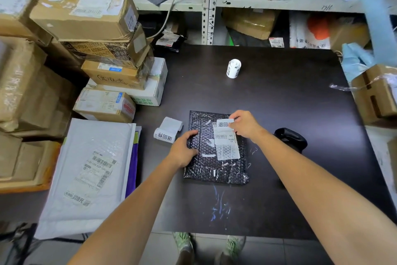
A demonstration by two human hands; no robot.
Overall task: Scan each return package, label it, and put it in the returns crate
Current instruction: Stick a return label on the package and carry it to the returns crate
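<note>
Flat on the table (279,97), middle and near: black mailer (206,171), long axis running near to far. On its right half, a slip (227,146) aligned the same way, print reading upright from the near side. Clamped on the mailer's left edge: left grip (185,149), fingers curled over it. Pinched in the right grip (245,125), thumb and fingers together: white label (223,124), long axis left to right, at the slip's far end. Just left of the mailer, a label roll (167,132); far, well apart, a second roll (233,68). Right of the mailer, a scanner (290,138). At the left, a white mailer (90,168) and stacked boxes (103,49).
</note>
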